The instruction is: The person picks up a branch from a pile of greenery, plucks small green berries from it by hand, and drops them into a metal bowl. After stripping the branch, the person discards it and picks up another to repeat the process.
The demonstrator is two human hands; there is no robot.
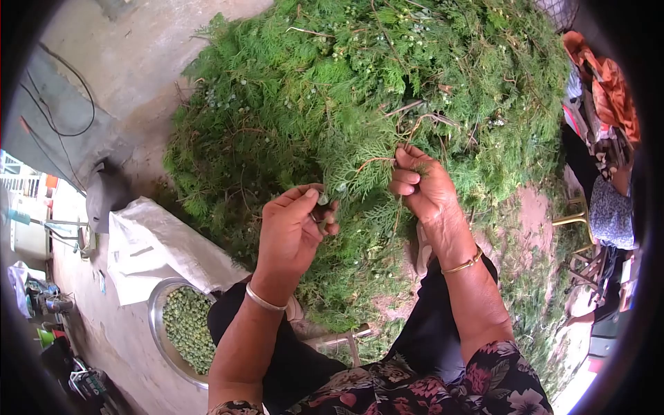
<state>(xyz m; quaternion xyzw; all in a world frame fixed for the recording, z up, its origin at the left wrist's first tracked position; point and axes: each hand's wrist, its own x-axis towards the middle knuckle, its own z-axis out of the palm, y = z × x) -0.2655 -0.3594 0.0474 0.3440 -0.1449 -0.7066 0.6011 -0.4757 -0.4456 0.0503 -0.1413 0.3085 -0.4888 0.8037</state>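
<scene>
Green, feathery sprig (370, 166), flat scaly fronds, brownish stem

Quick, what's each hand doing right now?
Left hand: fingers curled near the foliage; grip can't be told.
Right hand: closed, pinching a leafy sprig.

Basin (188, 332) left of the branch pile (277, 131).

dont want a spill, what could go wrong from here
The metal bowl sits close beside the left knee, so a leg shift might knock it. The white sheet near its rim could catch it if pulled. Bits dropped from the left hand could get lost in the green pile.
</scene>
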